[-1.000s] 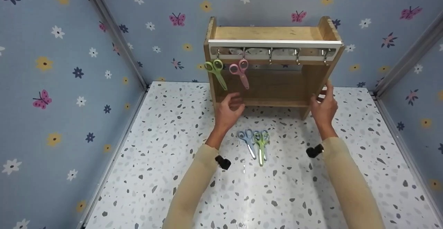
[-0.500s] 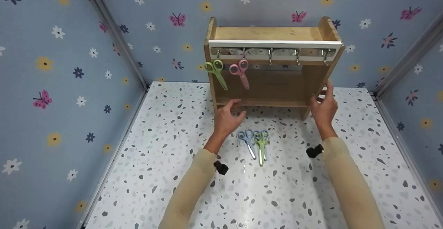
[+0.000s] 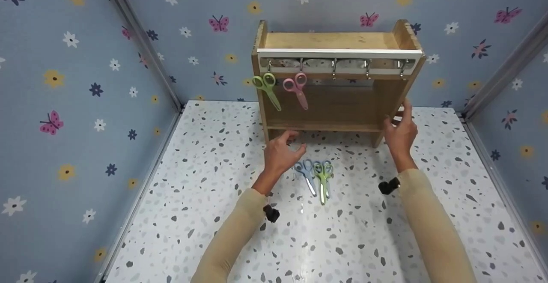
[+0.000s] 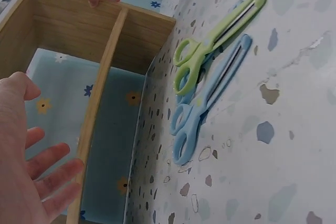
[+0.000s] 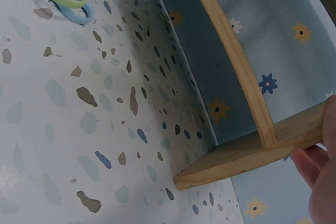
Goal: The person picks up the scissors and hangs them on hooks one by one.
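Observation:
A wooden shelf [image 3: 329,126] stands against the back wall with a row of hooks [image 3: 334,67] across its front. Green scissors [image 3: 267,88] hang from the leftmost hook, pink scissors [image 3: 298,90] from the second. My left hand [image 3: 280,152] hovers by the shelf's lower left front, its fingers loosely bent and holding nothing. With thumb and fingers on either side of the right side panel [image 5: 247,156], my right hand [image 3: 400,133] grips the shelf. On the table between my hands lie blue scissors [image 4: 210,98] beside green scissors [image 4: 202,51], which partly cover another blue pair.
The white speckled table [image 3: 342,236] is enclosed by flower-patterned walls [image 3: 85,116] at the back and both sides. Three more hooks [image 3: 368,69] on the right of the row carry nothing.
My left hand has drawn down and back from the shelf's inside toward the scissors on the table. My right hand stays on the side panel; the scissors have not moved.

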A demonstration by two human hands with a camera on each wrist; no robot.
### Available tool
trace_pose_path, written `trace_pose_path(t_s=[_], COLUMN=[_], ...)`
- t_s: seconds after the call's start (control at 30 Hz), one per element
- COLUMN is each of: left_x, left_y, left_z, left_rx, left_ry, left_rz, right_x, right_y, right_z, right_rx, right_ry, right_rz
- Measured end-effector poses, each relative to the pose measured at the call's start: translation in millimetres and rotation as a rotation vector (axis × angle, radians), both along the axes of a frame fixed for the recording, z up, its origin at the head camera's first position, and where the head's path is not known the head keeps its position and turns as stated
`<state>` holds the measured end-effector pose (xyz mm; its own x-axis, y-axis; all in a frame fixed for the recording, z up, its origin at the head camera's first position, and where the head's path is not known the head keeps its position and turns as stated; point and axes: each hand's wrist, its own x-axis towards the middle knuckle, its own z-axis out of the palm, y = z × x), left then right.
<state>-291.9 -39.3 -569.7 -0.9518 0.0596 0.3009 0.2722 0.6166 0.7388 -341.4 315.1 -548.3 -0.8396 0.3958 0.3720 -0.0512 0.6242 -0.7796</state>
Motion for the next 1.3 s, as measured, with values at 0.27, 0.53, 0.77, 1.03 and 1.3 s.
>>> trace_pose_path(t_s=[0.27,0.53,0.77,1.03,1.3], left_x=[12.2,20.5,25.5,32.2,37.4], left_y=[4,9,10,11,16], left_z=[-8.9,-16.1,-23.1,-29.2,-33.9], left_rx=[-0.089,-0.160,-0.233,-0.335,-0.456], left_ry=[-0.029,-0.072,-0.076,-0.116,-0.154], left_rz=[0.033,0.068,0.092,0.080,0.047], right_x=[-0.9,-1.7,-1.9,-2.0,-0.8], right_y=[0,1,1,3,1], right_z=[-1.6,-2.5,-1.3,-2.5,-3.3], right_rx=[-0.005,-0.008,-0.024,-0.018,0.007], right_ry=[0.013,0.023,0.013,0.040,0.044], right_rz=[0.007,0.015,0.018,0.013,0.003])
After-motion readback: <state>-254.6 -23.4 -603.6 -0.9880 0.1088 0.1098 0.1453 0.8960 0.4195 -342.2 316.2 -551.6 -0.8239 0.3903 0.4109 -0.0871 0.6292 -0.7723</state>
